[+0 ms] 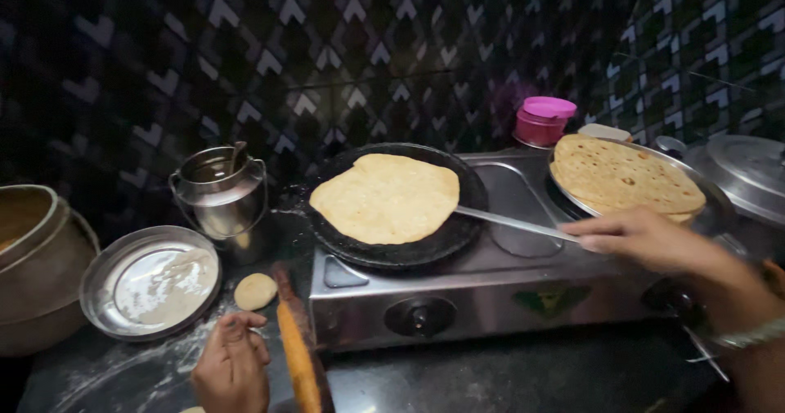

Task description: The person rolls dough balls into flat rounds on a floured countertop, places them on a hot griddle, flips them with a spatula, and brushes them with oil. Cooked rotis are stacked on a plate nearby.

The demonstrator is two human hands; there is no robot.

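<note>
At the far left a large brown pot (33,258) stands at the counter's edge, and just beside it a steel plate (98,286) holds a dusting of flour. Behind the plate is a small steel can (221,196) with a handle. A flattened dough ball (255,291) lies on the floured counter between the plate and a wooden rolling pin (301,356). The left hand (233,364) rests low on the counter just below the dough ball, fingers curled loosely and holding nothing that shows. On the steel stove (491,286) a dark griddle (401,253) carries a pale flatbread (386,197). A thin metal spatula (511,222) reaches under the flatbread's right edge; the right hand (646,237) pinches its far end with fingers closed on it. Beyond that hand a steel plate of cooked flatbreads (625,176) sits on the second burner, with a pink-lidded jar (543,120) behind and a steel lid (748,176) at far right.
</note>
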